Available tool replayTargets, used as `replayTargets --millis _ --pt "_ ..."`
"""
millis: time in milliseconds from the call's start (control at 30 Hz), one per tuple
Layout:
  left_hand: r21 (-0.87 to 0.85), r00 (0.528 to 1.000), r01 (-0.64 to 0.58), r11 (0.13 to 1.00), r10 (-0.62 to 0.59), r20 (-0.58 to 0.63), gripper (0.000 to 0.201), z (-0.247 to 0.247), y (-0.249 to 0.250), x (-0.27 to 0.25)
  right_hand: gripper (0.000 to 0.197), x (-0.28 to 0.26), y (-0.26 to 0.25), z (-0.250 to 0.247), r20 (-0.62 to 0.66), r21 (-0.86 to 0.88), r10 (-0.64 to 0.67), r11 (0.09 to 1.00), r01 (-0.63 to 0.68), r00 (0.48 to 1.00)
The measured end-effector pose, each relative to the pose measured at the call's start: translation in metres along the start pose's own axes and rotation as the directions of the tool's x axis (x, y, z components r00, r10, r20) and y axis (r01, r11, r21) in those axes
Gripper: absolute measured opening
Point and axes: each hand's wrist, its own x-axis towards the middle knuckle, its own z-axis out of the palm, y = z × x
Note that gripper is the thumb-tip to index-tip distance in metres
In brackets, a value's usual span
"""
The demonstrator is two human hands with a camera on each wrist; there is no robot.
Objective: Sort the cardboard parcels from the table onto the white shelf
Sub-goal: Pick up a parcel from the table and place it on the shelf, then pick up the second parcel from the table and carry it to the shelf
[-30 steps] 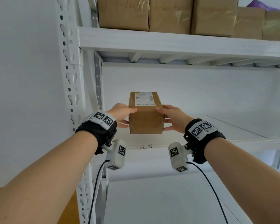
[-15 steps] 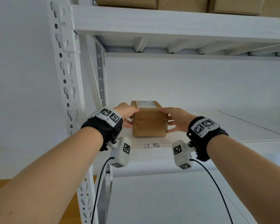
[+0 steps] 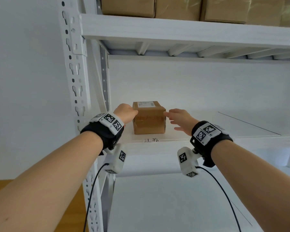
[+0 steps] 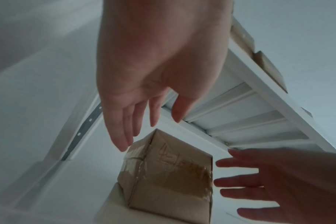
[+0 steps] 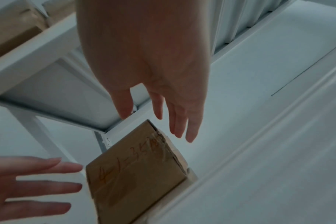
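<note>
A small brown cardboard parcel [image 3: 149, 118] with a white label on top and orange writing on its taped front stands on the middle board of the white shelf [image 3: 208, 131], near its left post. My left hand [image 3: 126, 113] is at the parcel's left side, fingers straight. In the left wrist view the left hand [image 4: 144, 118] hangs just off the parcel [image 4: 169, 178]. My right hand [image 3: 177, 118] is spread beside the parcel's right edge; in the right wrist view the right hand [image 5: 163, 121] is clear of the parcel [image 5: 136, 171].
Several brown parcels [image 3: 174, 7] line the upper board. The white perforated shelf post [image 3: 75, 77] rises at the left. The middle board runs on to the right of the parcel. A wooden surface [image 3: 0, 186] shows at the bottom left.
The parcel was carried forward and set down on the middle board. Both hands have let go of it and opened beside it.
</note>
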Motion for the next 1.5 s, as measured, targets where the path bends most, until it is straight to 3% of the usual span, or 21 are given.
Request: replayTargets --millis 67,200,367,467,800,1200,1500 --pt "0.081 0.999 -0.046 0.996 0.046 -0.005 0.037 0.002 -0.004 -0.017 0.056 -0.021 0.005 -0.001 -0.017 -0.063 -0.042 0.997 0.041 0.999" --pt "0.231 0.992 -0.120 0.965 0.125 -0.004 0.040 0.003 -0.011 -0.061 0.045 -0.070 0.012 0.001 -0.037 -0.170 -0.117 0.979 0.109 0.992" --pt "0.331 0.992 -0.122 0.936 0.113 0.047 0.017 0.003 -0.024 -0.130 0.042 -0.129 0.024 0.010 -0.005 -0.331 -0.178 0.929 0.166 0.984" --pt "0.408 0.994 -0.106 0.907 0.091 0.056 0.040 0.000 -0.038 -0.166 0.044 -0.163 0.035 0.018 0.018 -0.433 -0.171 0.887 0.162 0.985" --pt "0.457 0.994 -0.077 0.886 0.033 0.103 0.041 -0.002 -0.087 -0.273 0.046 -0.268 0.069 0.057 0.207 -0.667 -0.195 0.689 0.284 0.959" --pt "0.595 0.998 -0.020 0.804 -0.023 0.065 0.036 -0.033 -0.153 -0.366 0.046 -0.331 0.094 0.133 0.387 -0.690 -0.165 0.601 0.403 0.907" --pt "0.610 0.982 0.120 0.783 -0.182 0.041 0.038 -0.069 -0.229 -0.380 0.042 -0.328 0.112 0.224 0.489 -0.658 -0.120 0.599 0.456 0.864"
